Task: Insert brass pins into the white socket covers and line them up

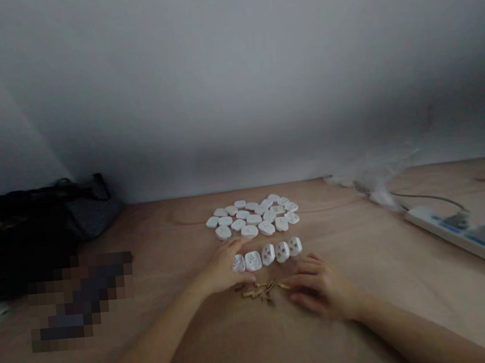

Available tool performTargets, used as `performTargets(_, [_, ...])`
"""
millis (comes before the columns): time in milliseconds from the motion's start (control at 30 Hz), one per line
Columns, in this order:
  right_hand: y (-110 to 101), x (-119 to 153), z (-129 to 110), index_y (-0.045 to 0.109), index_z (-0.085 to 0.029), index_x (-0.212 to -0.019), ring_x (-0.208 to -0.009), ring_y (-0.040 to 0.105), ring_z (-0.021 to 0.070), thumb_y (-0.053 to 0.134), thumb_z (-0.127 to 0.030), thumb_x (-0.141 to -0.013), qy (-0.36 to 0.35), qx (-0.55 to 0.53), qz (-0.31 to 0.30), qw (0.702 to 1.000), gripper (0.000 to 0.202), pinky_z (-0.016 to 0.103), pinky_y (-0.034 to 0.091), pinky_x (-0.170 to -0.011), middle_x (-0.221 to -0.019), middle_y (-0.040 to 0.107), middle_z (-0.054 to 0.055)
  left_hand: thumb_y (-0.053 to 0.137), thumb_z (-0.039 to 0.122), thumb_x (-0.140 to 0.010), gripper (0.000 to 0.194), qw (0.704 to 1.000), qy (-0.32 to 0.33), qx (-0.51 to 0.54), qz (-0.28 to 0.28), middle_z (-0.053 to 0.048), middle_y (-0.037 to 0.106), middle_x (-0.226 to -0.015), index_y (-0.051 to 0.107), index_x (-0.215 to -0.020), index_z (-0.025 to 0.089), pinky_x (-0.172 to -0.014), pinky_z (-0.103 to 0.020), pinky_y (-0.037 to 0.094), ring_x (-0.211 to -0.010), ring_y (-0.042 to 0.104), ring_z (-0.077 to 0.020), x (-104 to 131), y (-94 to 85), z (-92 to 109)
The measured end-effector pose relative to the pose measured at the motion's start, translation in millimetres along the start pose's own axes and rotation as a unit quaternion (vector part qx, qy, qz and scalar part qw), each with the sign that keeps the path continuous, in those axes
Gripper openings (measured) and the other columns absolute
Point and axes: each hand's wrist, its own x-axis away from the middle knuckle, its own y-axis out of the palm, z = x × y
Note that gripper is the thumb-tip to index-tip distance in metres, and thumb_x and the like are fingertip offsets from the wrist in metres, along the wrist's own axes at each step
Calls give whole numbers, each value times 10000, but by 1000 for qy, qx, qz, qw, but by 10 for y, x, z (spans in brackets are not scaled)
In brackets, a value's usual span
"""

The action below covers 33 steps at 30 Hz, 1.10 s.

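Observation:
Five white plastic housings that look like plug or socket shells stand in a short row on the wooden table, hollow faces towards me; a middle one (268,254) is tilted. My left hand (224,267) curves around the row's left end, thumb and fingers apart, beside the leftmost housing (238,263). Below the row lies a small pile of brass pins (259,293). My right hand (324,287) rests right of the pile, fingers half bent and thumb apart. Its fingertips reach a single brass pin (283,285); a firm grip on it does not show.
Behind the row, many similar white pieces (254,220) lie grouped on the table (173,315). A power strip (460,234) with plugs and a cable is at right, near clear plastic wrapping (379,184). At left are a black bag (28,237) and a pixelated dark object (87,297). A pale wall (235,92) stands behind.

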Motion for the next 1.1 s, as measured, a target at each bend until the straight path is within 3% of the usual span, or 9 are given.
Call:
performTargets(200, [-1, -171, 47, 654, -232, -969, -849, 538, 230, 582, -287, -814, 93, 85, 82, 989, 179, 373, 343, -747, -944, 658, 75, 682, 465, -693, 677, 990, -64, -102, 80, -126, 452, -1343, 473, -1280, 199, -1018, -479, 309, -1238, 394, -332, 418, -49, -154])
performTargets(333, [-8, -409, 86, 581, -241, -1138, -1016, 494, 283, 637, -387, -763, 115, 101, 39, 987, 406, 454, 280, -891, -1122, 625, 90, 612, 463, -760, 601, 991, -92, -57, 75, -116, 457, -1356, 468, -1285, 208, -1025, -455, 329, -1239, 417, -308, 598, -56, -245])
performTargets(433, [26, -556, 117, 551, -234, -1179, -1062, 481, 294, 658, -436, -725, 123, 101, 9, 987, 509, 516, 189, -965, -1139, 621, 102, 605, 428, -775, 601, 992, -107, -3, 62, -111, 493, -1333, 443, -1307, 201, -1022, -445, 348, -1221, 449, -298, 622, -82, -276])
performTargets(667, [92, -647, 179, 605, -277, -1088, -1065, 498, 289, 662, -421, -719, 129, 85, -26, 988, 400, 570, 110, -984, -1063, 652, 71, 643, 386, -741, 652, 990, -125, 49, 49, -106, 474, -1358, 420, -1326, 200, -1032, -451, 346, -1241, 437, -302, 603, -125, -313])
performTargets(1000, [83, -504, 394, 596, -240, -1049, -1040, 526, 276, 681, -316, -662, 148, 27, 3, 989, 403, 536, 185, -995, -1039, 638, 59, 627, 372, -756, 603, 990, -117, 56, 47, -110, 494, -1339, 445, -1301, 189, -1031, -451, 351, -1233, 448, -297, 613, -118, -309])
performTargets(1100, [58, -484, 412, 542, -216, -1102, -1063, 525, 265, 669, -261, -664, 130, -38, 42, 990, 458, 479, 297, -977, -1086, 611, 69, 599, 345, -781, 553, 991, -114, 58, 46, -97, 510, -1327, 451, -1291, 191, -1027, -447, 357, -1223, 461, -285, 606, -127, -297])
